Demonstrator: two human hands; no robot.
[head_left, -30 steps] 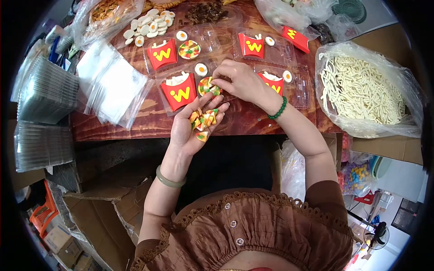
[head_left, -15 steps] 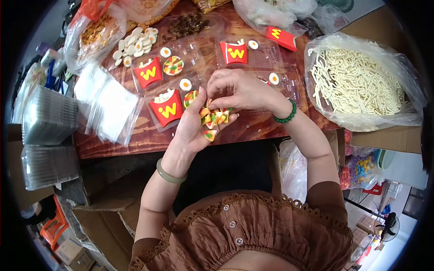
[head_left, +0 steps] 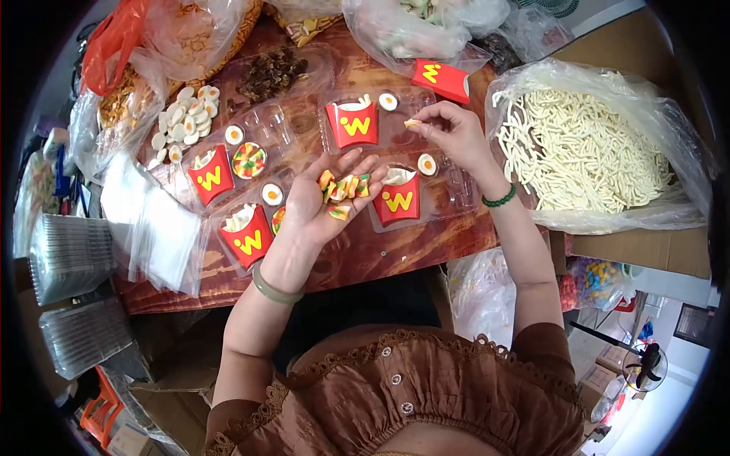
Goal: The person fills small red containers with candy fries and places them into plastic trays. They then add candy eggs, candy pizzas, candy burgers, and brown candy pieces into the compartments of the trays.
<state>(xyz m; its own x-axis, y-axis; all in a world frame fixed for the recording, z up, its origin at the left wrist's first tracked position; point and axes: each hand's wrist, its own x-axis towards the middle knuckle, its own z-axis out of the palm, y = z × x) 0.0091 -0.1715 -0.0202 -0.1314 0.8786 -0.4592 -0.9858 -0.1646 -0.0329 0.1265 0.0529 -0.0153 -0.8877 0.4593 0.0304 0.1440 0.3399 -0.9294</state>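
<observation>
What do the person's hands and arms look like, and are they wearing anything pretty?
Both hands are bare, with no gloves. Around the left hand's wrist is a smooth, pale green bangle. The right hand's wrist has a dark green bracelet made of little round beads. The brown sleeves are short, so the forearms are uncovered.

Multicoloured disc (head_left: pixel 278 220) partly hidden behind left hand (head_left: pixel 314 207), red bag (head_left: pixel 114 47) cut off at top
</observation>
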